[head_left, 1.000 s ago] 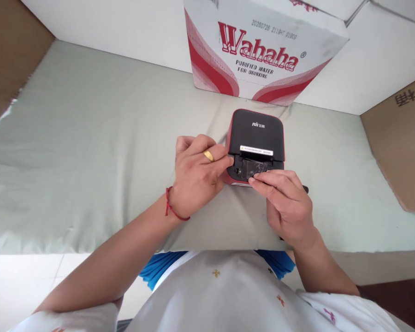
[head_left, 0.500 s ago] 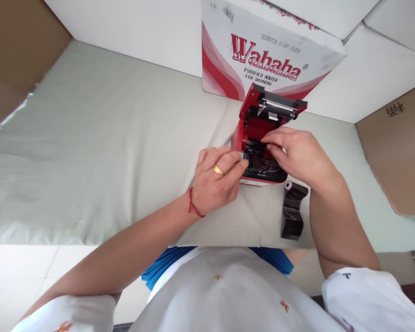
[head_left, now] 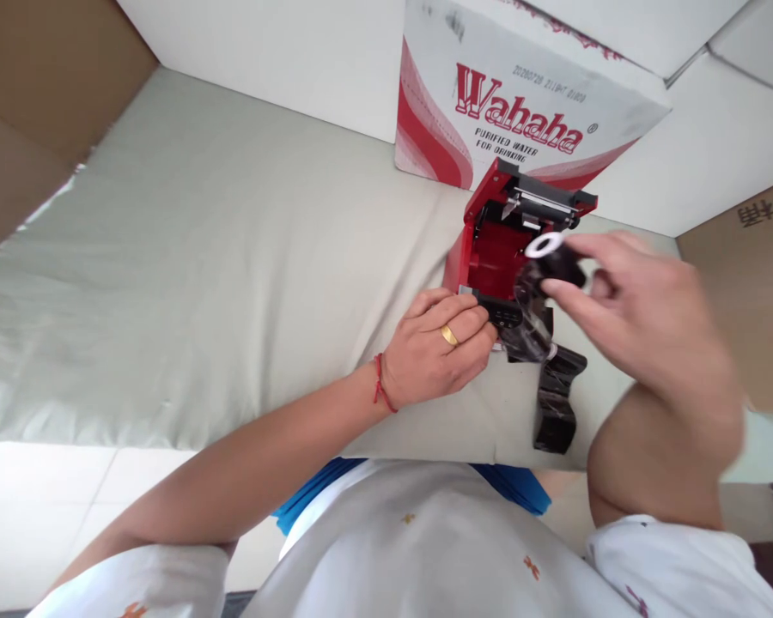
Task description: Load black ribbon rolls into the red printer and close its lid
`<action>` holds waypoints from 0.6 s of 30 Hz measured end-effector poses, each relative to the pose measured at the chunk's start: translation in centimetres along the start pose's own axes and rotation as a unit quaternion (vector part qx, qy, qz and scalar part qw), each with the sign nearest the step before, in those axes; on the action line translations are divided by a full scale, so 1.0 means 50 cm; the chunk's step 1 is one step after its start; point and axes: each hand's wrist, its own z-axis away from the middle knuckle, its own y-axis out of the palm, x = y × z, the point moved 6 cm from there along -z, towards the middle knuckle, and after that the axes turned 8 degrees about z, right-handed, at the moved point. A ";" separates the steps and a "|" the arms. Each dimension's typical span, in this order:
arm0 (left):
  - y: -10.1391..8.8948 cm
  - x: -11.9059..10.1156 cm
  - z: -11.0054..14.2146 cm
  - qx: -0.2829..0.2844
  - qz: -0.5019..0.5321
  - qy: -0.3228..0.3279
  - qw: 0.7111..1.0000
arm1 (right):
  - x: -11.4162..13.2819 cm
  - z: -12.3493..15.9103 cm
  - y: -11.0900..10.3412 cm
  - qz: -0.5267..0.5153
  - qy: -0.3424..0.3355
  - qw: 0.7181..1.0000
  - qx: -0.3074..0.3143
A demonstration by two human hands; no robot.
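Note:
A red and black label printer [head_left: 496,257] stands with its lid tilted up, showing a red inner compartment. My left hand [head_left: 441,348] lies over its front left edge, fingers bent around it. Beside the compartment, my right hand [head_left: 650,313] pinches a black ribbon roll [head_left: 563,262] with a white core end. The roll is raised at the printer's right side, and a loose dark strip hangs from it across the front panel. Motion blurs the right hand. On the cloth below lies a second black ribbon roll [head_left: 557,412], partly unrolled.
Behind the printer stands a white and red Wahaha water carton [head_left: 521,112]. Cardboard boxes flank the surface at the left [head_left: 45,103] and right [head_left: 747,292]. A pale green cloth [head_left: 232,257] covers the table, whose front edge is close to my body.
My right hand has come out of the printer's compartment, up and to the right, with a black ribbon roll in it. My left hand stays at the printer's front edge. The view has shifted slightly.

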 end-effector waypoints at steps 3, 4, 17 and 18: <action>0.001 0.002 -0.003 -0.004 0.003 -0.003 1.000 | -0.082 0.083 -0.044 -0.076 0.114 0.990 0.019; 0.002 0.003 -0.003 -0.004 0.005 -0.005 1.000 | -0.103 0.104 -0.037 -0.091 0.129 0.986 0.045; 0.019 0.020 0.016 0.004 0.031 -0.025 0.999 | -0.150 0.194 0.163 -0.127 0.143 0.975 0.112; 0.018 0.019 0.015 0.003 0.029 -0.022 0.999 | -0.160 0.205 0.167 -0.122 0.148 0.974 0.123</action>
